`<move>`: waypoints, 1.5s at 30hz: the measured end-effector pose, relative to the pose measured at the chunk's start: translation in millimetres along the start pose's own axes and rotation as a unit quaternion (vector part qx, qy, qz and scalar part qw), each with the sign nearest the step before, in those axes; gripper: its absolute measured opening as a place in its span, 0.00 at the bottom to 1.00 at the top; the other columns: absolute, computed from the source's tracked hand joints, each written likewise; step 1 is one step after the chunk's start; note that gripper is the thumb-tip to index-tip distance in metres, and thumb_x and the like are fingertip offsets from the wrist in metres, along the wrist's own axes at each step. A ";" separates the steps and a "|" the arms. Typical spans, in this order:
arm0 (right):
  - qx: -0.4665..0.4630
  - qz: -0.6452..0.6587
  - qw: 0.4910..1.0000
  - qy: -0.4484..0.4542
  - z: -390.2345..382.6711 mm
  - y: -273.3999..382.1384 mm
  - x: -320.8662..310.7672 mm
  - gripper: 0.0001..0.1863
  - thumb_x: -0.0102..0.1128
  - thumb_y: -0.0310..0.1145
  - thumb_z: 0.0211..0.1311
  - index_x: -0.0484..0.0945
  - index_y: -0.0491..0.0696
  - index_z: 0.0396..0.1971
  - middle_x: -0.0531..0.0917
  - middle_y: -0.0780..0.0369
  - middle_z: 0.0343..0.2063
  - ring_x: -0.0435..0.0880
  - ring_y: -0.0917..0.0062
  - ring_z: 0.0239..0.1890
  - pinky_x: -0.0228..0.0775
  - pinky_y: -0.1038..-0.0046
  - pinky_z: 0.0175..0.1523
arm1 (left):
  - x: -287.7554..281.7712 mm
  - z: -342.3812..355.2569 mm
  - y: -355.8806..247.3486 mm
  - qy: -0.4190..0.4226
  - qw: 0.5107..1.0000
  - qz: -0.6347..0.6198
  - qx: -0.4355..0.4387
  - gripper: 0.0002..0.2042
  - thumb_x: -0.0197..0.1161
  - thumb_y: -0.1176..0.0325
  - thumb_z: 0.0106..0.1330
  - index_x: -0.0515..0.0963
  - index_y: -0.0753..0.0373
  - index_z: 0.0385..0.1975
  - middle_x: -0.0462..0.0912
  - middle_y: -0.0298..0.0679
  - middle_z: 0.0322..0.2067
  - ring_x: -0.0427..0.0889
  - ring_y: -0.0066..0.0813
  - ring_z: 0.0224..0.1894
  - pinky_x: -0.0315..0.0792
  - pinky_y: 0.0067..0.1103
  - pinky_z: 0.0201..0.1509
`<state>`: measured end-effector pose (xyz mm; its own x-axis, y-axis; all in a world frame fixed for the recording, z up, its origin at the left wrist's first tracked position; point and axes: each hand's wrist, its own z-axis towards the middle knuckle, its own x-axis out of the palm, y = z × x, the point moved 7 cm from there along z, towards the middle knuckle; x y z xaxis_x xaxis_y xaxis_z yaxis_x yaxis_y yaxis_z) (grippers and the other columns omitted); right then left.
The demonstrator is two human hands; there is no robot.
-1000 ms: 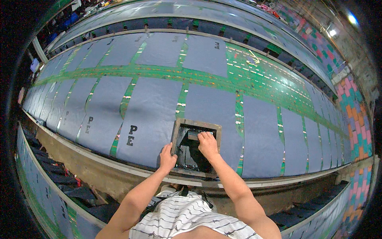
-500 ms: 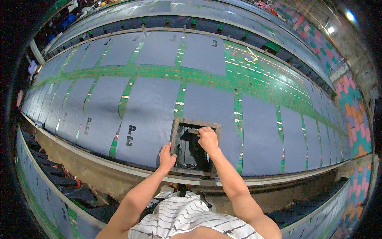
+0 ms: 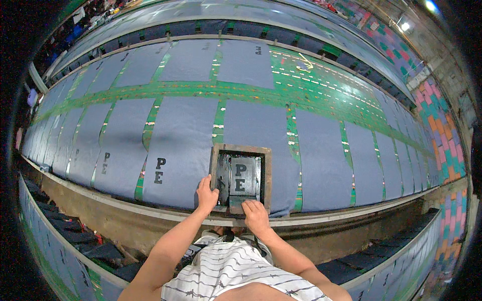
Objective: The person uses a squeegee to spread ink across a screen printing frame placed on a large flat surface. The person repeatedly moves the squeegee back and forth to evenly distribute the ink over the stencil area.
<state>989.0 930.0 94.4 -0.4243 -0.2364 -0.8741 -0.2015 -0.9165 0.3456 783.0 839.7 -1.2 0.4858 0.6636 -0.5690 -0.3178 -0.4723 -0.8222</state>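
Observation:
A wooden-framed printing screen point(image 3: 267, 175) lies on one of the blue-grey fabric panels point(image 3: 183, 135) near the long table's front edge. Its dark, ink-smeared mesh shows stencilled black lettering on a lighter middle. My left hand point(image 3: 206, 195) is closed on the frame's left side. My right hand point(image 3: 256, 215) grips a flat dark squeegee point(image 3: 236, 203) at the near end inside the frame, fingers over its top. Panels to the left carry printed black letters point(image 3: 160, 170), fainter farther left.
Rows of panels lie along a green board point(image 3: 336, 75) with a metal front rail point(image 3: 331, 213). More long tables run behind it and behind me point(image 3: 88, 256), a narrow walkway around my feet. A painted brick wall point(image 3: 437, 125) stands at the right.
My right hand has drawn the squeegee from the far end of the screen to the near end, uncovering lettering where dark ink was. The view has shifted slightly; my left hand stays on the frame.

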 end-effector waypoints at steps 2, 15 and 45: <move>0.008 -0.008 1.000 0.010 -8.4 4.5 -0.1 0.23 0.60 0.20 0.42 0.81 0.41 0.44 0.83 0.56 0.46 0.79 0.61 0.53 0.70 0.61 0.59 | 1.1 -0.8 -1.0 -0.001 1.000 0.012 -0.003 0.33 0.63 0.74 0.54 0.67 0.67 0.64 0.72 0.49 0.58 0.69 0.52 0.63 0.62 0.43 0.66; 0.323 0.006 0.934 -0.150 -19.6 -99.9 -27.0 0.21 0.63 0.40 0.63 0.80 0.38 0.48 0.83 0.48 0.44 0.80 0.52 0.50 0.69 0.55 0.58 | -3.5 -2.4 -10.0 0.014 1.000 0.013 -0.007 0.32 0.63 0.74 0.56 0.66 0.68 0.65 0.70 0.51 0.60 0.67 0.52 0.64 0.59 0.42 0.68; 0.421 0.148 0.883 -0.148 -74.1 -187.2 -46.1 0.13 0.62 0.29 0.60 0.85 0.43 0.45 0.85 0.52 0.40 0.84 0.56 0.45 0.74 0.61 0.53 | 42.3 -16.8 -78.7 -0.057 0.996 -0.045 0.060 0.32 0.60 0.80 0.52 0.69 0.67 0.64 0.72 0.54 0.61 0.70 0.54 0.64 0.63 0.35 0.70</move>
<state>1111.7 1088.5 44.7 -0.7552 -0.2173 -0.6184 -0.5744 -0.2351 0.7841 842.3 895.3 39.7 0.4236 0.7649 -0.4852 -0.3745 -0.3399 -0.8627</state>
